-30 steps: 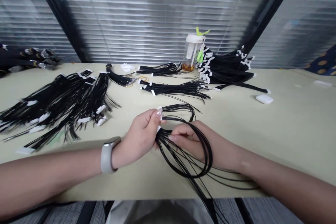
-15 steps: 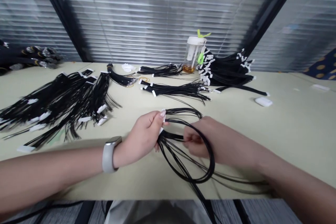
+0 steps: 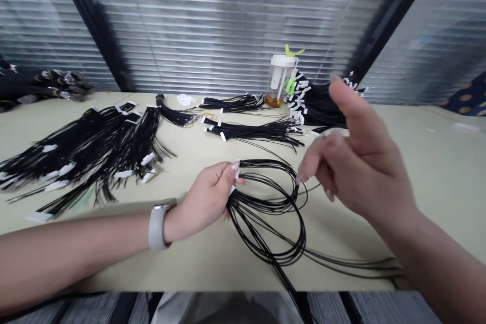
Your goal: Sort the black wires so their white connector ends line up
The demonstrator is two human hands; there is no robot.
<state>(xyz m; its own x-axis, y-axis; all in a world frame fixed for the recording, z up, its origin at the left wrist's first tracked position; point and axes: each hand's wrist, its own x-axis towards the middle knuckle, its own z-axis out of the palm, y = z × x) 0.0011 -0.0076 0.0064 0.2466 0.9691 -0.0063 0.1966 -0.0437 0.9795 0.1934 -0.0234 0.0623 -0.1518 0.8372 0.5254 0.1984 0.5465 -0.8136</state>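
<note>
My left hand [image 3: 207, 198], with a pale watch on the wrist, pinches the white-tagged end of a bundle of thin black wires [image 3: 273, 212]. The wires loop on the table in front of it and trail off over the near edge and to the right. My right hand [image 3: 357, 167] is raised above the table to the right of the loop, fingers spread and index finger pointing up, with nothing in it.
Large piles of black wires with white tags [image 3: 87, 149] lie at the left. Smaller bundles [image 3: 254, 130] sit in the middle, another stack [image 3: 319, 101] at the back right. A clear bottle [image 3: 280, 81] stands by the blinds. The beige table [image 3: 436, 172] has its near edge close to me.
My right hand has let go of the wire loop and risen up and to the right, opening its fingers. The left hand has kept its grip and place.
</note>
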